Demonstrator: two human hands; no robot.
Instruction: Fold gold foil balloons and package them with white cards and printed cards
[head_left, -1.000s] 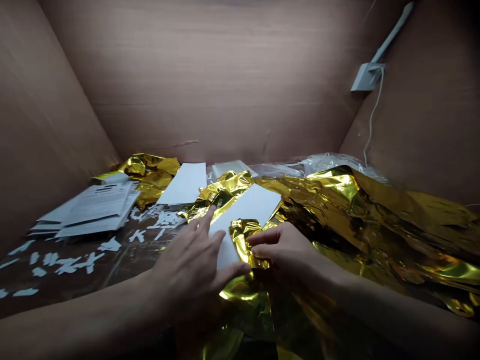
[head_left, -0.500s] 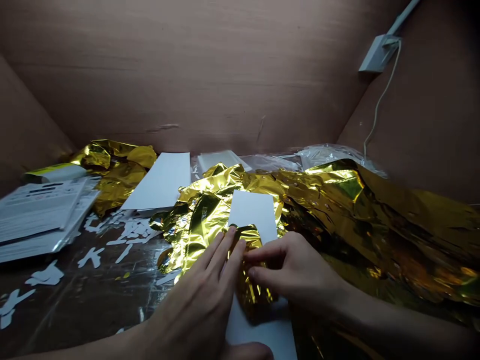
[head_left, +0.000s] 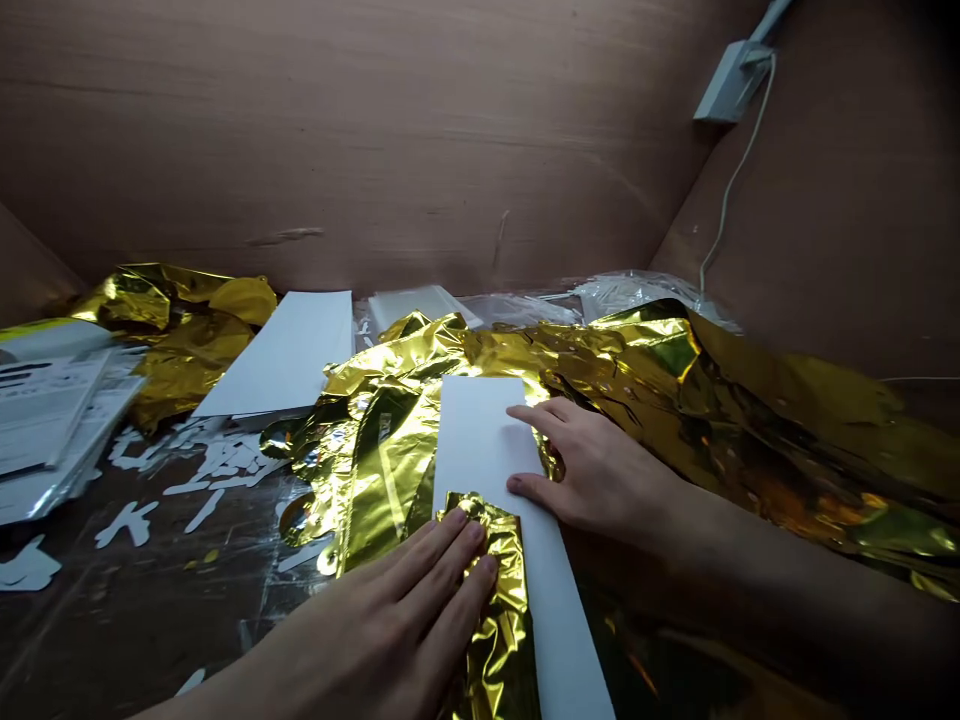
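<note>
A long white card strip [head_left: 480, 430] lies in front of me on gold foil. Along its nearer part rests a folded piece of gold foil [head_left: 504, 590]. My left hand [head_left: 420, 610] presses flat on that folded foil, fingers stretched out. At the card's right edge is my right hand [head_left: 577, 460], its thumb and index finger apart over the white surface with nothing between them. Beneath and beyond the card spreads a flattened gold foil balloon [head_left: 390, 450] with rounded lobes at its left edge.
More gold foil [head_left: 787, 430] covers the right side. A white card stack [head_left: 289, 350], clear plastic packets [head_left: 420, 305] and printed packages [head_left: 52, 410] lie behind and left. White paper scraps [head_left: 232, 460] litter the dark table [head_left: 172, 610]. A white power box [head_left: 733, 82] hangs on the wall.
My right hand has let go of the folded foil and moved up to the card's right edge. The folded foil and my left hand have shifted nearer to me, baring more card.
</note>
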